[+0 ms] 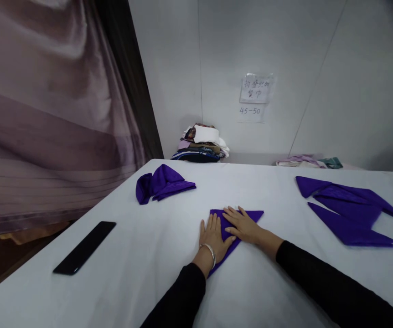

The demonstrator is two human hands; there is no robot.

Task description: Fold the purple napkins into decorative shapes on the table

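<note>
A purple cloth napkin point(253, 215), folded into a triangle, lies flat on the white-covered table point(142, 259). My left hand point(214, 239), with a silver bangle at the wrist, rests flat on its left side, fingers stretched forward. Across the upper middle of the cloth lies my right hand point(242, 225), palm down with the fingers spread. The two hands are close together, and the right thumb reaches toward the left hand. Part of the napkin is hidden beneath them.
Folded purple napkins point(169, 182) sit at the back left, and more purple napkins point(350, 205) lie on the right. A black flat object point(85, 248) is near the left edge. Behind the table is a clothes pile point(203, 143); a handwritten sign point(256, 91) hangs on the wall.
</note>
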